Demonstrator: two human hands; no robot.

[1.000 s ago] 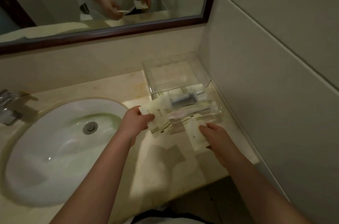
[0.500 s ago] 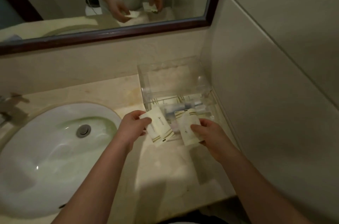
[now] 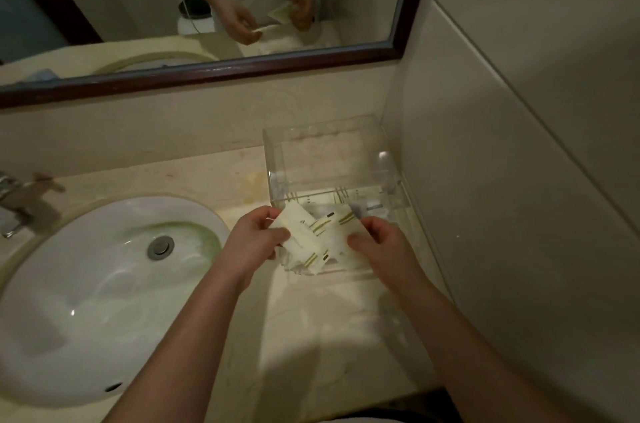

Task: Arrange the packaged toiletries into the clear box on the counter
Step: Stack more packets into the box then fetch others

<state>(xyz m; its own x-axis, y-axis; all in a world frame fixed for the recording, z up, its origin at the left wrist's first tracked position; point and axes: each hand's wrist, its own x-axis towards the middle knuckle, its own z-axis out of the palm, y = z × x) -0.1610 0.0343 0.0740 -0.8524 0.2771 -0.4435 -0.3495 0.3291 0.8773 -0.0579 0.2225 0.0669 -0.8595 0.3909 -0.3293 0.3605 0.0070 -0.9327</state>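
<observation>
Left hand (image 3: 254, 244): pinching one white packet (image 3: 300, 238) by its upper-left end, thumb lying across the top, fingers curled beneath. Packet tilting, long side running down toward the right, gold stripes showing near its lower end.

Right hand (image 3: 382, 244): gripping a second white packet (image 3: 341, 234), thumb pressing on its face, gold stripes showing at its upper edge. Overlapping the first packet in the middle; touching or just apart, cannot tell.

Both packets: hovering just in front of the clear box (image 3: 277, 162), at its near open side, above more packets (image 3: 349, 202) lying loose on the bench (image 3: 311, 336).

Clear box: sitting on the bench in the far right corner, close against the tiled wall (image 3: 519, 180) on one side and near the low back ledge on the other. Inside looking bare at the back; contents near the front too blurred to sort, one dark item among them.

Sink (image 3: 86, 301): white oval basin lying left of the hands, drain (image 3: 160, 247) showing in the middle, tap (image 3: 12, 204) peeking in at the left edge.

Mirror (image 3: 207, 6): dark-framed, hanging above the ledge, reflecting both hands holding the packets.
</observation>
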